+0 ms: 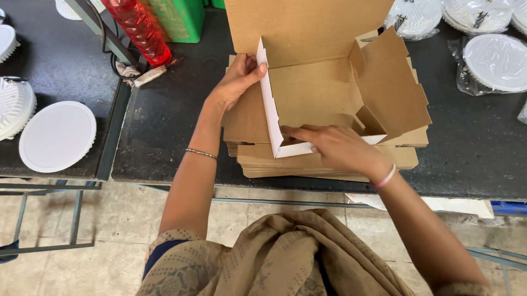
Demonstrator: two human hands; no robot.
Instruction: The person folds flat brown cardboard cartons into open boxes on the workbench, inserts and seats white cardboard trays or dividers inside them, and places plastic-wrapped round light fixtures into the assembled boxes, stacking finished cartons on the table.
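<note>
Half-folded cardboard box (326, 92) sits on a stack of flat blanks (329, 163) at the near edge of the dark table (174, 128). Back flap stands upright; right side flap leans outward. Left hand (237, 81) pinches the top of the white-edged left wall, thumb on its inner face. Right hand (337, 148) lies flat, fingers extended, pressing the front wall down; it grips nothing. Bagged white round lamps (500, 63) lie well to the right on the table. Unbagged white discs (55, 136) rest on a second table at left. Red bottle (137, 26) and green box (180, 12) stand at the back left.
</note>
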